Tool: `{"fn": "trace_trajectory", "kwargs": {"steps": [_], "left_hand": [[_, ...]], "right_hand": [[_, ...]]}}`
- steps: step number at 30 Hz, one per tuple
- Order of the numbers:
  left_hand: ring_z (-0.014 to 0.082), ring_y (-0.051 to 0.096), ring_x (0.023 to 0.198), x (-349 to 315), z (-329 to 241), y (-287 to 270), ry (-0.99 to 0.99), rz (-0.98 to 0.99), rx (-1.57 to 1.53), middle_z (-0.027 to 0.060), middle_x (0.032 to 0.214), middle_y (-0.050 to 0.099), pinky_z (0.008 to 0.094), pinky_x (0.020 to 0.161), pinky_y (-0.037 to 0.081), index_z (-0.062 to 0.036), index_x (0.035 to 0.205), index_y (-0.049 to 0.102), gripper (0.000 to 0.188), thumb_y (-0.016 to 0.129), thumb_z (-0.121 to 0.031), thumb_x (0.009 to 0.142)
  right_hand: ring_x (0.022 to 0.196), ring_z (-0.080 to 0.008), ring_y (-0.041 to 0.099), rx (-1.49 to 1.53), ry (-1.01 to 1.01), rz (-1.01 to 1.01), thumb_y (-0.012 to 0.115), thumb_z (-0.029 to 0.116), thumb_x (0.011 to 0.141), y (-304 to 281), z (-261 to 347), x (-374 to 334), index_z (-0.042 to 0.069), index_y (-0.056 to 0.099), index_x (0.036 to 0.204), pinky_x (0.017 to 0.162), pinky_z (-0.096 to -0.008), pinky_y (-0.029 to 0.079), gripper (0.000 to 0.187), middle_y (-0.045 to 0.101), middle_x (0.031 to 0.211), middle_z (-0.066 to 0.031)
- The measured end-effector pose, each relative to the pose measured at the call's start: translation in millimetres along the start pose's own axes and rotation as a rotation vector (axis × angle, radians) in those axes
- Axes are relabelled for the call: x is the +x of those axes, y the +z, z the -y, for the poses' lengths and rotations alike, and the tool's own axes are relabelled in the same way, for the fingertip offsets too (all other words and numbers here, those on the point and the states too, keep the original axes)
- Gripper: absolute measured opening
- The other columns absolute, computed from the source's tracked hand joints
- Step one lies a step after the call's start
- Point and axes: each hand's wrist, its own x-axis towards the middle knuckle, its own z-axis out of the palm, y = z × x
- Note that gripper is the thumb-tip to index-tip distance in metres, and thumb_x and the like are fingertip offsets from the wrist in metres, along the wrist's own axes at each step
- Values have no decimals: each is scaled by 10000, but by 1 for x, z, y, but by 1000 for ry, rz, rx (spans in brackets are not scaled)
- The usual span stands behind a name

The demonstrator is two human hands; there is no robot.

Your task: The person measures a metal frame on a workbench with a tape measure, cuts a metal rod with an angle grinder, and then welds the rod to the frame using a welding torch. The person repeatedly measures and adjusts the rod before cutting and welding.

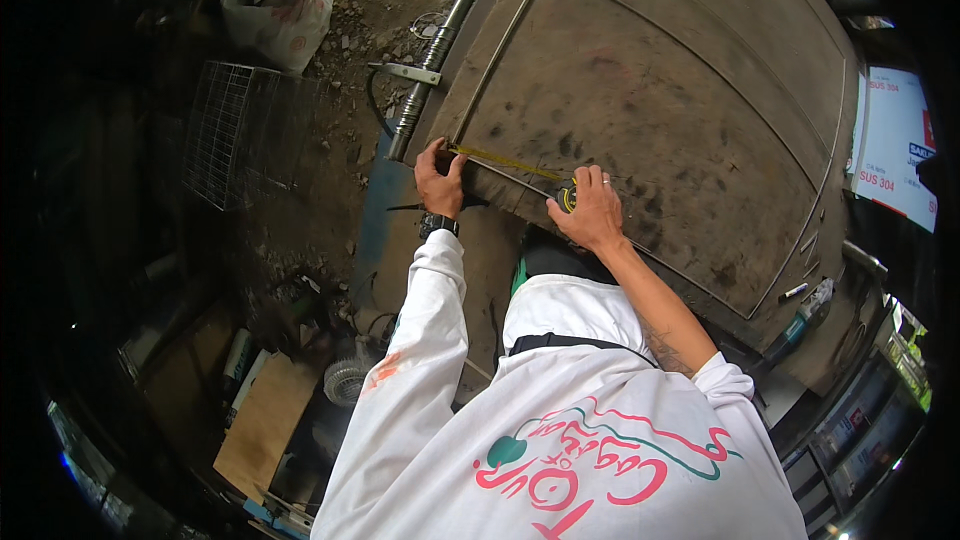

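A tape measure point(567, 196) with a yellow and black case sits in my right hand point(592, 212), whose fingers are wrapped round it at the near edge of the worktable point(640, 100). Its yellow blade point(508, 161) runs out leftward along the table edge. The blade's end lies at the near left corner of a thin metal rod frame point(502, 48) that rests on the tabletop. My left hand point(438, 180) pinches the blade's end there against the frame's corner. Its wrist wears a dark watch.
A shiny metal pipe point(446, 40) with a clamp runs along the table's left side. An angle grinder point(797, 324) and a marker point(795, 291) lie at the right corner. A wire cage point(218, 130) and a white sack point(278, 10) stand on the ground at left.
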Motion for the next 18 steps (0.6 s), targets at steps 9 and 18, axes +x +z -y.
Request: {"fn": "trace_trajectory", "kwargs": {"steps": [9, 18], "left_hand": [[290, 671, 1012, -1, -4, -2, 1, -19, 6, 96, 1081, 672, 403, 908, 543, -112, 1217, 789, 384, 886, -173, 850], [257, 667, 930, 2, -16, -7, -50, 24, 138, 91, 1054, 647, 391, 839, 553, -114, 1210, 808, 383, 898, -181, 845]], "right_hand": [[1136, -399, 556, -79, 46, -61, 823, 415, 833, 22, 5, -7, 33, 513, 1215, 919, -536, 508, 623, 498, 1201, -186], [1206, -431, 560, 67, 115, 84, 816, 422, 838, 28, 2, -19, 24, 540, 1253, 941, -557, 528, 638, 530, 1237, -214]]}}
